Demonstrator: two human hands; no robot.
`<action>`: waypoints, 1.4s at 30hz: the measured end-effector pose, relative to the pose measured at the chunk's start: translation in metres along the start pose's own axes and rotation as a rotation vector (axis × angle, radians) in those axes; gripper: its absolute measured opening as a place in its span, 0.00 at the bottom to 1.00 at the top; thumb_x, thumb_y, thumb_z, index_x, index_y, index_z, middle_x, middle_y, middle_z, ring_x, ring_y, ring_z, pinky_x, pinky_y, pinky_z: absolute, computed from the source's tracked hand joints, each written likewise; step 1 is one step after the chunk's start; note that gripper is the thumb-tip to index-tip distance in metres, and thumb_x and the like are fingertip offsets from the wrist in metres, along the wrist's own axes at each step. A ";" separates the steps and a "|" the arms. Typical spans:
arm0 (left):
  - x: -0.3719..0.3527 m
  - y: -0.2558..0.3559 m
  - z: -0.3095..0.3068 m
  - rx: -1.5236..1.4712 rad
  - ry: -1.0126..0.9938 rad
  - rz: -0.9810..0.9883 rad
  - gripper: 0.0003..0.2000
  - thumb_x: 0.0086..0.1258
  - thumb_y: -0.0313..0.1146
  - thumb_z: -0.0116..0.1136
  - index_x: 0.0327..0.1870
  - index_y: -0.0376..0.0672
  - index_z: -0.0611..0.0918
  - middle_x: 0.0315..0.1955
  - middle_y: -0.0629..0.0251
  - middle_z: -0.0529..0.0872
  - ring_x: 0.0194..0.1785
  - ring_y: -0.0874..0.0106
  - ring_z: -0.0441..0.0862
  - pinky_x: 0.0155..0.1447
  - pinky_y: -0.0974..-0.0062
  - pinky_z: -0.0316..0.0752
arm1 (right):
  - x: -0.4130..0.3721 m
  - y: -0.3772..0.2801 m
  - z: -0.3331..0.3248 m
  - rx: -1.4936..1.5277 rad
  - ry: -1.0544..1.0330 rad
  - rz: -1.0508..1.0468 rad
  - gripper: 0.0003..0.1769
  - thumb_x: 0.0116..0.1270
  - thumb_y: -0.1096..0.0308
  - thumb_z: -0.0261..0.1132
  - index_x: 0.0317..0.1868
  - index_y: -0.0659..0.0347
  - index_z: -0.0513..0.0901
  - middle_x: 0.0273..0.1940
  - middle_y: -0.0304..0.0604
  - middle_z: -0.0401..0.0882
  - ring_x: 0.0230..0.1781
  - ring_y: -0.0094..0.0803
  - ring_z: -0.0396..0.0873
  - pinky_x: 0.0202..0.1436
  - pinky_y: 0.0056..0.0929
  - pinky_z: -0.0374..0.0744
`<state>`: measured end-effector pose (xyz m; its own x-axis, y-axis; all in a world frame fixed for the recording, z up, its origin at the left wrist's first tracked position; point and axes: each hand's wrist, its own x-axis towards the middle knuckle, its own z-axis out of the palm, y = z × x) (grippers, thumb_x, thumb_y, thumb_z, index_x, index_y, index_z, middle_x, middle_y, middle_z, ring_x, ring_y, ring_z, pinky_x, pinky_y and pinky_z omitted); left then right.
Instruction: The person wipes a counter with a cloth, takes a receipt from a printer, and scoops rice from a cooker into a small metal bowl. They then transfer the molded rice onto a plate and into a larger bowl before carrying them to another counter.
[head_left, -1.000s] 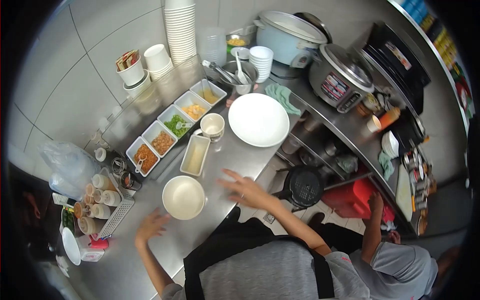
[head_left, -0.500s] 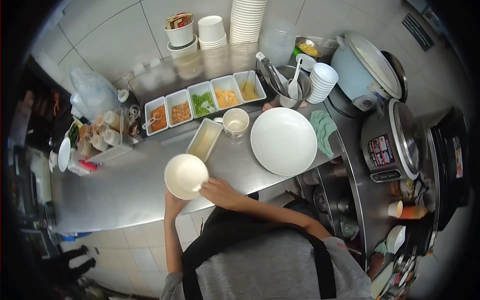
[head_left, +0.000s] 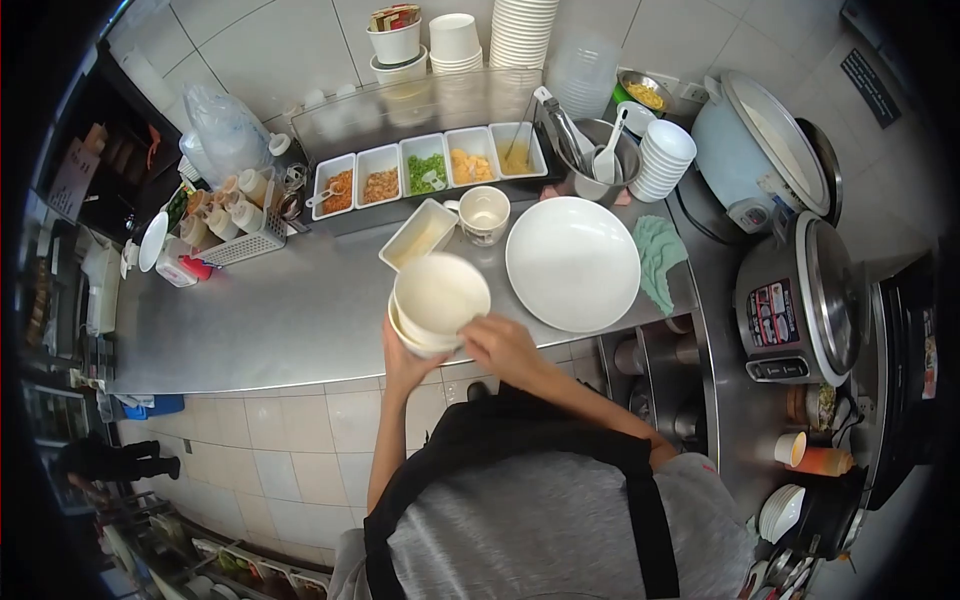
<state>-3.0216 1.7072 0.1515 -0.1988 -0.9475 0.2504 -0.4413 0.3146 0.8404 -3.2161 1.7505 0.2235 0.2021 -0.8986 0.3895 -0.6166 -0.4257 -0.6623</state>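
In front of my body, over the counter's front edge, are white round bowls, one seated partly in another. The upper bowl [head_left: 442,290] is tilted and looks empty; below it the rim of the lower bowl [head_left: 408,333] shows. My left hand [head_left: 405,362] wraps the lower bowl from beneath on its left. The fingers of my right hand [head_left: 500,346] are closed at the upper bowl's right rim, fingertips partly hidden. Just beyond lies a white rectangular dish [head_left: 418,235] with something pale inside. Beside it stand a cup [head_left: 484,213] and a large white plate [head_left: 573,265].
Containers of toppings [head_left: 425,174] line the counter's back, with bowl stacks [head_left: 523,35] behind. Right are a utensil pot [head_left: 620,170], a green cloth [head_left: 657,262] and cookers [head_left: 783,305]. A basket of bottles [head_left: 245,240] stands left. Another person [head_left: 110,460] is at far left.
The bowls and both hands have moved right in view. The upper bowl now sits offset from the lower one, whose rim has come into sight. The view has also shifted.
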 end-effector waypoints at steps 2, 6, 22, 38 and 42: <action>0.015 -0.013 0.003 0.129 0.083 0.056 0.53 0.32 0.46 0.77 0.63 0.36 0.58 0.56 0.51 0.66 0.60 0.53 0.62 0.61 0.58 0.59 | 0.014 -0.005 -0.009 -0.049 0.166 -0.063 0.05 0.53 0.73 0.61 0.32 0.60 0.79 0.30 0.42 0.75 0.31 0.40 0.74 0.33 0.38 0.73; 0.028 -0.032 -0.018 0.103 0.168 0.034 0.47 0.33 0.46 0.76 0.57 0.35 0.66 0.54 0.51 0.67 0.59 0.53 0.63 0.59 0.57 0.60 | 0.016 -0.007 -0.033 -0.152 0.233 -0.078 0.06 0.52 0.75 0.60 0.33 0.61 0.79 0.31 0.41 0.75 0.33 0.38 0.74 0.34 0.36 0.73; -0.022 -0.068 -0.077 0.349 0.071 -0.023 0.53 0.40 0.24 0.68 0.70 0.39 0.47 0.67 0.47 0.55 0.68 0.53 0.55 0.69 0.62 0.49 | -0.023 0.055 -0.077 -0.418 0.228 0.057 0.19 0.53 0.76 0.55 0.49 0.61 0.76 0.51 0.47 0.73 0.38 0.40 0.78 0.38 0.35 0.77; 0.161 0.230 0.108 0.379 -0.063 0.494 0.21 0.58 0.27 0.60 0.55 0.41 0.75 0.55 0.54 0.70 0.58 0.56 0.66 0.61 0.62 0.60 | 0.182 0.327 -0.239 -1.462 -0.545 -0.154 0.11 0.57 0.64 0.57 0.39 0.45 0.84 0.42 0.33 0.81 0.53 0.34 0.72 0.64 0.54 0.53; 0.219 0.243 0.197 0.374 -0.100 0.563 0.19 0.57 0.29 0.61 0.51 0.38 0.77 0.52 0.54 0.72 0.55 0.55 0.68 0.56 0.64 0.65 | 0.188 0.281 -0.277 -1.315 -0.575 -0.244 0.07 0.54 0.66 0.60 0.30 0.46 0.85 0.32 0.38 0.83 0.35 0.33 0.81 0.43 0.48 0.71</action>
<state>-3.3453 1.5875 0.3161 -0.5585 -0.6296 0.5400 -0.5164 0.7734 0.3676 -3.5621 1.4915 0.2885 0.4777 -0.8716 -0.1100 -0.6966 -0.4521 0.5572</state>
